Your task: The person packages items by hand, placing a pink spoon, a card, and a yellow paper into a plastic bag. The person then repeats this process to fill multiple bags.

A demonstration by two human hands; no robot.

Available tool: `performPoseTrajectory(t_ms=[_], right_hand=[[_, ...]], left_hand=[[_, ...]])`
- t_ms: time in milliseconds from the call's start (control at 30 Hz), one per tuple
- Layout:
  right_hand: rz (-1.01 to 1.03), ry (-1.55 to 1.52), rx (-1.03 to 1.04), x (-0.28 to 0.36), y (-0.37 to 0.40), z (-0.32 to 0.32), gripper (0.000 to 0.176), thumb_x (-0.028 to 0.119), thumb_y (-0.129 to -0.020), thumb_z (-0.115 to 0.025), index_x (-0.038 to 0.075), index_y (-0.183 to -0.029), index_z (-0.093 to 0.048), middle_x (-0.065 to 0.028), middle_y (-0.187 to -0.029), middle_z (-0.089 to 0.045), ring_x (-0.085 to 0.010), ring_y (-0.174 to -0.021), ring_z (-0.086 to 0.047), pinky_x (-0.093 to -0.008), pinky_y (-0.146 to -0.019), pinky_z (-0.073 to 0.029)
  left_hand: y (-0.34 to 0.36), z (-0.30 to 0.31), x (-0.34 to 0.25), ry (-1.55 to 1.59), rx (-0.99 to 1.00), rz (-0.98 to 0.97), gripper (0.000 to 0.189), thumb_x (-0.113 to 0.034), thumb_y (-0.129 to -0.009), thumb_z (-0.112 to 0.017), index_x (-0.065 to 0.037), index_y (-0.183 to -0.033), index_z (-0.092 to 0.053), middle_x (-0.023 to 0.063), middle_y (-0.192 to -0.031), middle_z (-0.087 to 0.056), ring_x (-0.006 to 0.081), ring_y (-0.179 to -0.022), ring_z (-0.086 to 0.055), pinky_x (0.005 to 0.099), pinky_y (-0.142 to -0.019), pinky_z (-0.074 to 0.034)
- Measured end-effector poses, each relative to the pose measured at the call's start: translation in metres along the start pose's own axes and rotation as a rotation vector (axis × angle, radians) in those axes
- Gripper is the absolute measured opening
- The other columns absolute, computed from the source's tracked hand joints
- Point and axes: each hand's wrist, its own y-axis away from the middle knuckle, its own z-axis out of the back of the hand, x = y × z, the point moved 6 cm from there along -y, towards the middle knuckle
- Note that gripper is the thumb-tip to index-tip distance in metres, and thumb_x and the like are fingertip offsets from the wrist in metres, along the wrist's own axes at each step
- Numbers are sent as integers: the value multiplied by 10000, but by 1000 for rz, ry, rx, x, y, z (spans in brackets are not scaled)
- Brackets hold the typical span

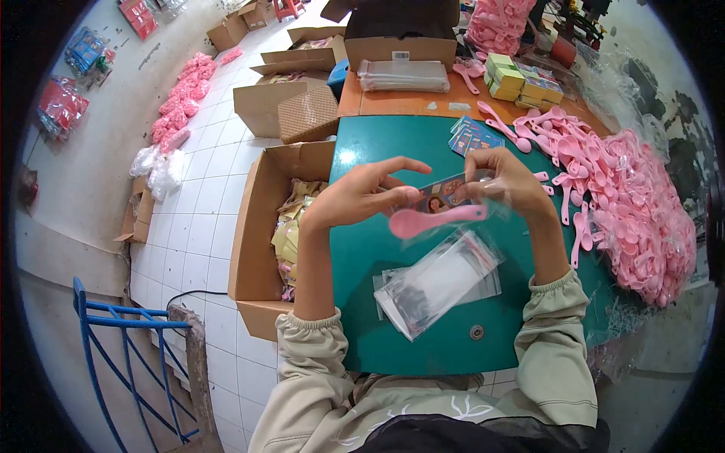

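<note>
Above the green table, a pink plastic spoon (430,220) and a dark printed card (444,198) hang between my hands, with clear plastic film around them. The spoon appears to lie inside a clear bag, its bowl to the left. My right hand (504,177) pinches the card and film at their right end. At the left end, the thumb of my left hand (370,192) presses on the card, while its index finger is raised and bent; its other fingers are partly hidden. Below lies a stack of clear plastic bags (442,283).
Loose pink spoons (634,211) form a big heap on the right. More printed cards (474,137) lie at the back of the green table (362,332). A cardboard box (253,249) of packed items stands on the left, near a blue metal railing (136,325).
</note>
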Motion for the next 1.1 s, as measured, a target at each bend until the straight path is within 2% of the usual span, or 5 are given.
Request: performPoseTrajectory(t_ms=[100,367,533,667,1100], right_hand=[[60,163,-171,11,5,9,186,103,-707,-736,30,-678,-568,16,-659,-551,-52,-627,-501,-218,-549,-392],[444,680,-605,20,42,-36,112,73,-750,-677,9,-773,-588,-90,-734,-575,-219,-591,-575,-321,-550,-458],[539,788,-600,22,53,-53,95,67,-752,-666,23,-794,-593,-93,-778,-568,-264,-690,-589,-354,-593,-471],[374,568,26,-8,35,-66,185,201,-817,-617,39,-903,-645,-142,-968,-613,-284,-926,-581,-372,-784,-471],[351,785,-331,-46,23,-61,264,180,-835,-573,82,-1080,-589,-141,-1184,-524,-309,-1157,-454,-429,-951,-350]], left_hand=[[3,21,1,-108,-398,-315,395,-263,-949,-486,-52,-1275,-412,104,-962,-621,137,-891,-602,279,-691,-516],[40,-64,80,344,-647,98,482,-389,-981,-334,-57,-1319,-245,167,-1046,-536,222,-987,-563,339,-742,-542],[28,-83,82,621,-401,147,514,-353,-984,-349,-66,-1369,-166,185,-1102,-522,240,-1010,-561,364,-790,-530],[27,-99,86,820,-281,250,589,-291,-991,-352,-91,-1426,-10,203,-1128,-525,269,-1014,-588,377,-816,-515],[28,-88,85,409,-243,234,605,-41,-939,-409,-103,-1432,-64,167,-965,-643,199,-861,-653,282,-682,-529]])
